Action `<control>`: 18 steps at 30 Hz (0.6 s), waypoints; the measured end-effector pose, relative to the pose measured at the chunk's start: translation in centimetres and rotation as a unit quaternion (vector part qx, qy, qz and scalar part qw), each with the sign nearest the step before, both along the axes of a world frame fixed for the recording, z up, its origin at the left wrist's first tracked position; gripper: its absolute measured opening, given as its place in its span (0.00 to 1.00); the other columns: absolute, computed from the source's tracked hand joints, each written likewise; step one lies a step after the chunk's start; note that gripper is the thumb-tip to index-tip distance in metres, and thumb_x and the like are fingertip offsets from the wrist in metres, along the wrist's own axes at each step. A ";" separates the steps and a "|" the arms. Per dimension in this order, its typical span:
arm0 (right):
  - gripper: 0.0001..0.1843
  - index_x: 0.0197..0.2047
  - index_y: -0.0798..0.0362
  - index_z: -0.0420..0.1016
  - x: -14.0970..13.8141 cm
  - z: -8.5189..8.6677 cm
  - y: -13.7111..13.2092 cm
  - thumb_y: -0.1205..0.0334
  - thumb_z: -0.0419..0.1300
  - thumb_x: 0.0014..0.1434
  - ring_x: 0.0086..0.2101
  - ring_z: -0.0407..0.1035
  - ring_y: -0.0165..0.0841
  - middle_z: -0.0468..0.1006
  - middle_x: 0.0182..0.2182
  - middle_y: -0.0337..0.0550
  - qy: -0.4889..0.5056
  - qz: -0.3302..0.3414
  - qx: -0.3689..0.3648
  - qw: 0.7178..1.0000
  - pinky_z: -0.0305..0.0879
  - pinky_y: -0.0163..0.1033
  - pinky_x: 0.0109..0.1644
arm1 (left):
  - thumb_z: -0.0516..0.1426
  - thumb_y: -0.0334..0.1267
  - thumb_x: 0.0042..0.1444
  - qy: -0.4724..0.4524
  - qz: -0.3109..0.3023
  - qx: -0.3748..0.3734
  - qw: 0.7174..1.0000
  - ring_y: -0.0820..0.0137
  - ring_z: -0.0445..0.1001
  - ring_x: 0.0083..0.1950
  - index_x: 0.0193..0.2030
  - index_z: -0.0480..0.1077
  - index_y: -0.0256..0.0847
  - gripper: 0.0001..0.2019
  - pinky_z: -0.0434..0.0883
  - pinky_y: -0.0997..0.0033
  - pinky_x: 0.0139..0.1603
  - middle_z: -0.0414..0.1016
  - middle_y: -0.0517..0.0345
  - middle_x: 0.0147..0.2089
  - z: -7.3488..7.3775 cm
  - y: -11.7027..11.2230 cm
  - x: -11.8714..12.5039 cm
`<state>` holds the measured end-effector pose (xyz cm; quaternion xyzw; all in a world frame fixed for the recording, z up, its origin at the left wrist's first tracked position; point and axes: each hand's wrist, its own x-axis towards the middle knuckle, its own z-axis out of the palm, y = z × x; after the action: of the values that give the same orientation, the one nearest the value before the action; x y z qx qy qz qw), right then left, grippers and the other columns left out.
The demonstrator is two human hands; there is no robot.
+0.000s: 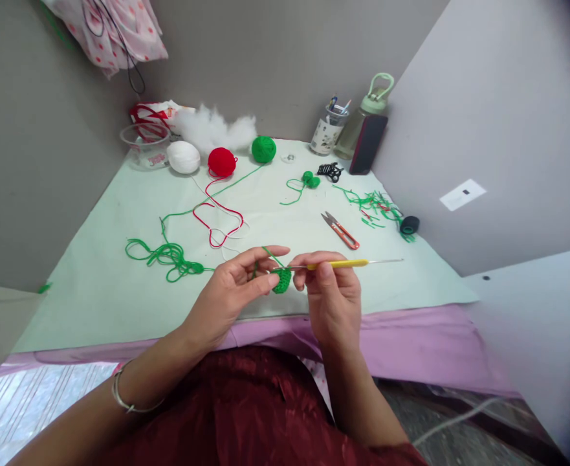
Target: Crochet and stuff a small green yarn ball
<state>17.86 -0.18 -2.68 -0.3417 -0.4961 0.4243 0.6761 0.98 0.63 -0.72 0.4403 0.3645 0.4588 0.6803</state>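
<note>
My left hand [236, 288] pinches a small green crochet piece [281, 281] between thumb and fingers. Green yarn runs over its raised index finger down to the piece. In my right hand [334, 294] is a crochet hook with a yellow handle [345, 264], its fingers closed around the grip. The hook's metal tip is at the top edge of the crochet piece; whether it is through a stitch I cannot tell. Loose green yarn [168, 255] lies in loops left of my left hand, with a strand leading back to a green yarn ball [264, 149].
Orange-handled thread snips [340, 231] lie beyond my right hand, near green yarn scraps [374, 204]. At the back stand a red yarn ball [222, 162], a white yarn ball [184, 157], white stuffing [214, 129], a pen cup [328, 131], a bottle [357, 123] and a phone [368, 145].
</note>
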 end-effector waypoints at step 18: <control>0.11 0.45 0.50 0.79 0.1 1.1 -1.0 0.60 0.55 0.74 0.30 0.81 0.30 0.85 0.39 0.42 -0.114 -0.018 0.034 0.993 0.81 0.38 0.35 | 0.66 0.35 0.60 0.085 0.043 0.072 0.993 0.71 0.72 0.42 0.53 0.81 0.48 0.15 0.69 0.72 0.48 0.75 0.60 0.38 0.1 -0.1 -0.3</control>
<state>17.98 -1.18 -1.58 -0.3738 -0.5780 0.3535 0.6334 0.67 0.56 -0.59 0.5093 0.4054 0.4733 0.5935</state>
